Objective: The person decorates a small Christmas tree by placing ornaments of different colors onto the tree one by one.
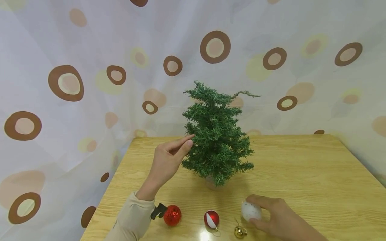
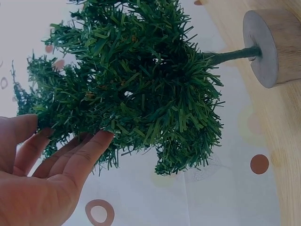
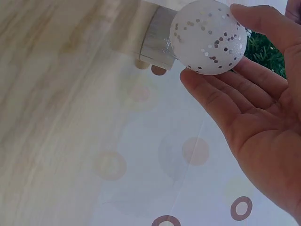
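A small artificial Christmas tree [image 1: 215, 134] with green branches stands on a round wooden base [image 2: 282, 44]. My left hand [image 1: 167, 160] is at the tree's left side, its fingertips right at the branches; in the left wrist view its fingers [image 2: 77, 157] are nearly straight, with no ornament among them. Between thumb and fingers, my right hand [image 1: 278, 214] grips a white Christmas ball [image 1: 251, 211] dotted with shiny specks. The same ball [image 3: 208, 37] shows in the right wrist view, thumb on one side and fingertips on the other.
Along the table's [image 1: 301, 167] near side lie a red glittery ball [image 1: 172, 215] with a black ribbon [image 1: 158, 211], a red-and-white ball [image 1: 212, 219] and a small gold ornament [image 1: 240, 231]. A curtain [image 1: 120, 33] with brown rings hangs behind the table.
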### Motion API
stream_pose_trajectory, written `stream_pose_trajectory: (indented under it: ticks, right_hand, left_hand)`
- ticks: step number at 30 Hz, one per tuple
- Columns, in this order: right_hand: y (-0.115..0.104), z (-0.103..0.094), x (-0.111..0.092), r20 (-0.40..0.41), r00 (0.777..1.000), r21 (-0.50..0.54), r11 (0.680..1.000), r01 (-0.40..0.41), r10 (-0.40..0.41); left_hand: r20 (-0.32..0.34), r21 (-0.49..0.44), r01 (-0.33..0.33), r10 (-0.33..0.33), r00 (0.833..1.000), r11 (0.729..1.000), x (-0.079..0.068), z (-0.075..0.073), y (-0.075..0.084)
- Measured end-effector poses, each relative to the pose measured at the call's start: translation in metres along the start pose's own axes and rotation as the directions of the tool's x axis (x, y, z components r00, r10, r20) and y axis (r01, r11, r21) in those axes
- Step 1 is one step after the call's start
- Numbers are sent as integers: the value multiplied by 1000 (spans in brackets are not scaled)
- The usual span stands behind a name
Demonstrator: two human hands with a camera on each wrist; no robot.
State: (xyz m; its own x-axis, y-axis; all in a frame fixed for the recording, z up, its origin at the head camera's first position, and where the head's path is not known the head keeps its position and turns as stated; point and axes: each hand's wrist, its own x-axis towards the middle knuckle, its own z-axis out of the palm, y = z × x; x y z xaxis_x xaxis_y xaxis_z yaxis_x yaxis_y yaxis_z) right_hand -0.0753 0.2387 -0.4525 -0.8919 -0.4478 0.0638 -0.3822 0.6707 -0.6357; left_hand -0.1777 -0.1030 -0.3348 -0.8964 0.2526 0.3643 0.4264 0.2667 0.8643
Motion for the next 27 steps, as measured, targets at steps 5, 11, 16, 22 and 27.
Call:
stream_pose_trajectory:
  ticks: [5,11,16,22,27]
  right_hand:
    - [-5,-2,-1,-180,979,-123,990,74,-95]
    - [-9,-6,4,-319,904,-217,950,224,-285]
    - [-16,-12,8,-368,833,-279,903,326,-414]
    - [-27,-23,10,-404,804,-293,895,337,-435]
    - [-39,-33,13,-429,774,-312,881,356,-465]
  left_hand:
    - [-7,-1,-3,3,1000,1000,0,0,0]
    - [-7,3,-7,7,1000,1000,0,0,0]
    - [-6,11,-10,10,1000,1000,0,0,0]
    - [-6,10,-10,10,1000,1000,0,0,1]
    - [-5,2,-13,13,1000,1000,0,1,2]
